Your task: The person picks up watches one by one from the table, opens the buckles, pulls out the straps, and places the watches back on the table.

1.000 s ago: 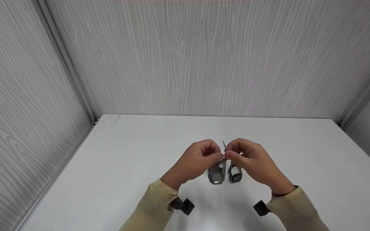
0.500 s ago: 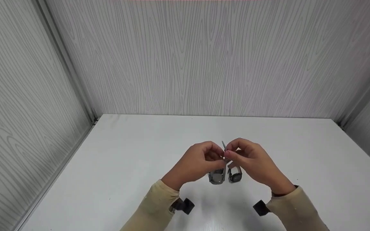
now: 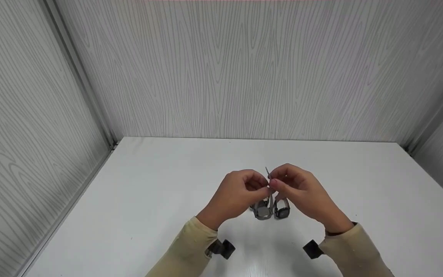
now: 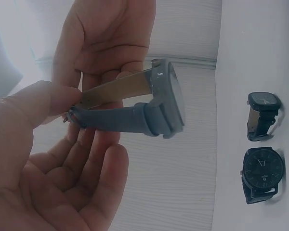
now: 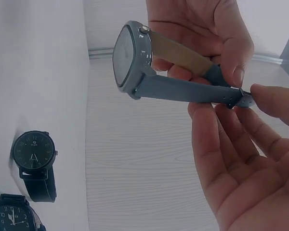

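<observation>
A wristwatch [image 4: 171, 98] with a round case and a grey-blue strap hangs between my hands, its strap joined into a loop. My left hand [image 3: 240, 190] pinches the strap by the buckle, with thumb and fingers against it. Across from it, my right hand [image 3: 302, 188] grips the strap's tip [image 5: 245, 99] between thumb and fingers; that thin end also sticks up above the hands in the head view. The watch face points away from the hands in both wrist views. Fingers partly cover the buckle.
Two more watches stand on the white table [image 3: 167, 200]: one with a round black dial [image 5: 34, 151], another with a squarish dark dial [image 5: 14, 216]. In the head view they lie close below the hands. Grey wood-grain panels [image 3: 221, 69] wall the table's back and sides.
My left fingers have shifted right along the strap, close against the right hand. The held watch has swung slightly right, and my right hand has risen a little.
</observation>
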A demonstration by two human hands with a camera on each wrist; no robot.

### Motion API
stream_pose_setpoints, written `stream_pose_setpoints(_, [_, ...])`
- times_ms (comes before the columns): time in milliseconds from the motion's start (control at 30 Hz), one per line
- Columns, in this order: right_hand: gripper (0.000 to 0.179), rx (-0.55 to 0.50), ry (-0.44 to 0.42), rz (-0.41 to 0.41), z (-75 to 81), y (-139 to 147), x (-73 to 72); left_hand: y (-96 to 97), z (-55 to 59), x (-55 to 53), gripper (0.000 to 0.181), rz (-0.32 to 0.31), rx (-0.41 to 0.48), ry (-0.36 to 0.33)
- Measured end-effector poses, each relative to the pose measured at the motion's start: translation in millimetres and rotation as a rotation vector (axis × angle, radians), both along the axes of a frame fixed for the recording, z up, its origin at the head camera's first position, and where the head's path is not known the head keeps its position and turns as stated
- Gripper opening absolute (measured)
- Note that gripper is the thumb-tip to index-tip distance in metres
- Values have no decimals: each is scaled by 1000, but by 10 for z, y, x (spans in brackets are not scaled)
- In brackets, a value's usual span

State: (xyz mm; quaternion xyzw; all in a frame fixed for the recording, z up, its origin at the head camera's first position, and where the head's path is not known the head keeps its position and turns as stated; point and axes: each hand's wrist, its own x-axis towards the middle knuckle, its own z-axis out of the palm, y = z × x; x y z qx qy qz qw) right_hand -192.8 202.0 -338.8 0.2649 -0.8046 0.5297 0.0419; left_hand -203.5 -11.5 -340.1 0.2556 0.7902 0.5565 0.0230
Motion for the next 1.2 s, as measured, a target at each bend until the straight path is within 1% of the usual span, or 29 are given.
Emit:
stream_pose_setpoints(167, [23,-7,43,75,-11,6,-5,-14,-1,-3,14,-7,31,2])
stream_pose_setpoints(300, [27,-28,50,90,-12,-1,-5,-24,9,-1,15,-17,47,8])
stream_pose_setpoints(400, [28,-26,39,59,-11,-8,-6,-26,12,-2,14,-15,53,21])
stream_pose_setpoints(467, [26,6,39,19,-11,-11,-10,-27,13,-7,14,-12,62,29])
stream_pose_setpoints(600, [12,95,52,-58,-11,-6,-17,-31,31,-4,15,-8,76,37])
stream_pose_setpoints(667, [6,121,59,-76,-13,0,-18,-31,38,-2,15,-14,80,39])
stream_pose_setpoints(800, [6,90,42,-66,-22,5,-20,-26,33,-1,16,-38,91,42])
stream_pose_setpoints(933, [8,27,-7,-52,-28,5,-15,-19,19,0,18,-66,85,37])
stream_pose_setpoints(1067, [8,-8,-43,-50,-25,5,-9,-24,8,-7,26,-81,81,4])
stream_pose_setpoints(1200, [7,-24,-51,-47,-23,5,-9,-29,-4,-25,31,-71,85,-29])
